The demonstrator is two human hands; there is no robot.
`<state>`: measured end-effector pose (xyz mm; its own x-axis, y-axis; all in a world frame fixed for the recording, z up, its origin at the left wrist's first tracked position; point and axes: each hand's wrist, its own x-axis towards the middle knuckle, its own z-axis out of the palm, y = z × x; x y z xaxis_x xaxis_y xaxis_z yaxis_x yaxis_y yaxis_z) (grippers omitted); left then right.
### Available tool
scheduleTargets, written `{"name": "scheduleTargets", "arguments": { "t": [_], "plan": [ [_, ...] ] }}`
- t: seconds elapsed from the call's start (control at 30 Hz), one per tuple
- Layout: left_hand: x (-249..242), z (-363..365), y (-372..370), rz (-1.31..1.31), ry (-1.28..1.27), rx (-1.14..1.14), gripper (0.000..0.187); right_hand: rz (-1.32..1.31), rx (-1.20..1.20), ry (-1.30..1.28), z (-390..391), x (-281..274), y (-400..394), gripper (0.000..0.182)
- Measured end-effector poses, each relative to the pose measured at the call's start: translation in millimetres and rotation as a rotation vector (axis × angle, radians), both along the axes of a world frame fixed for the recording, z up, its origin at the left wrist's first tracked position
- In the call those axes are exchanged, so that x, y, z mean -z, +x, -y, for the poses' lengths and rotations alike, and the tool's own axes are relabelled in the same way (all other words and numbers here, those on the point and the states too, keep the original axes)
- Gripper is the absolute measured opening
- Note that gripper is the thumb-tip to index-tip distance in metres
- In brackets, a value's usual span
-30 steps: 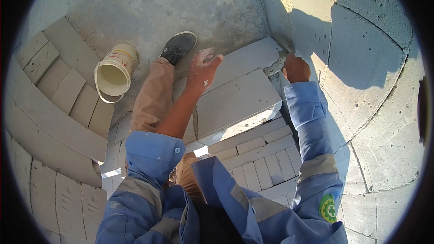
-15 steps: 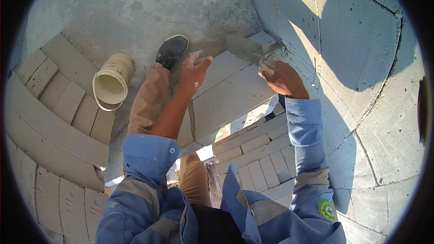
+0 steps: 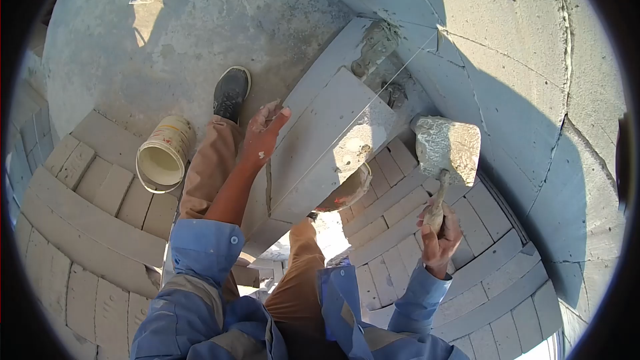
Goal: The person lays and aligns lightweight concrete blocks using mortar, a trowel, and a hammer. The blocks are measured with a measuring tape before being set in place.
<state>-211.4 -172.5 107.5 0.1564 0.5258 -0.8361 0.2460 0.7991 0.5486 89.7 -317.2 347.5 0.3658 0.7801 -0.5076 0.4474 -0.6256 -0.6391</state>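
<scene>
My right hand is wrapped round the handle of a trowel, whose broad blade is coated with wet grey mortar. My left hand hovers by the near-left edge of a large pale block, fingers loosely curled, thumb apart, holding nothing. Mortar dabs lie at the far end of the low block wall, between the block and the taller wall. A thin string runs taut across the block.
A white bucket stands on the concrete floor at left, beside stacked blocks. Another bucket is partly hidden under the block's right edge. More stacked blocks fill the lower right. A shoe rests on the floor.
The trowel has swung from the far end of the low wall to the right and nearer me, its blade now pointing away. My left hand has shifted slightly left and down.
</scene>
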Motion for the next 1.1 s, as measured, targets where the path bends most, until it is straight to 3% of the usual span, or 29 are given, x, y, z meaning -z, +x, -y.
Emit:
{"name": "scheduleTargets", "arguments": {
  "t": [0.07,0.13,0.2,0.27,0.33,0.43,0.5,0.53,0.67,0.77,0.87,0.97,1.03,1.1],
  "plan": [
    [-1.8,6.4,1.7,-0.01,0.004,0.037,0.075,0.057,0.214,0.193,45.7,56.3,-5.3,0.044],
    [2.4,13.1,1.3,0.011,-0.004,0.075,0.076,0.147,0.242,0.138,52.5,120.5,-11.3,0.043],
    [3.0,18.1,1.3,0.024,0.023,0.125,0.075,0.266,0.182,0.261,64.7,219.1,-4.6,0.043],
    [6.4,18.1,0.8,0.024,0.059,0.174,0.073,0.208,0.211,0.404,17.9,263.5,-12.1,0.042],
    [8.5,19.6,1.1,0.02,0.084,0.121,0.068,0.421,0.065,0.535,-16.8,312.2,-6.2,0.042],
    [2.2,13.5,2.5,-0.049,0.126,0.245,0.064,0.328,0.111,0.564,-57.6,373.2,2.2,0.04],
    [14.4,19.8,-1.8,-0.026,0.138,0.191,0.063,0.411,0.003,0.302,-80.2,390.7,3.7,0.041],
    [14.8,19.4,-2.0,-0.034,0.159,0.23,0.063,0.405,0.019,0.312,-86.3,398.8,2.9,0.041],
    [17.9,22.2,-2.9,-0.017,0.158,0.222,0.059,0.464,-0.022,0.217,-70.5,411.5,5.3,0.042],
    [10.3,16.3,3.5,-0.015,0.151,0.224,0.056,0.553,0.001,0.137,-13.2,415.1,23.2,0.043],
    [3.3,10.9,6.2,-0.048,0.164,0.24,0.055,0.466,0.046,-0.002,41.3,376.1,28.8,0.046],
    [3.7,11.2,3.0,-0.058,0.122,0.201,0.054,0.447,0.056,-0.027,45.7,312.5,22.9,0.051],
    [6.3,13.0,1.9,-0.056,0.102,0.196,0.054,0.431,0.048,0.146,35.5,283.5,17.1,0.049],
    [8.5,16.9,3.0,-0.046,0.11,0.2,0.054,0.397,0.073,0.155,17.4,268.0,19.3,0.045]
  ]
}}
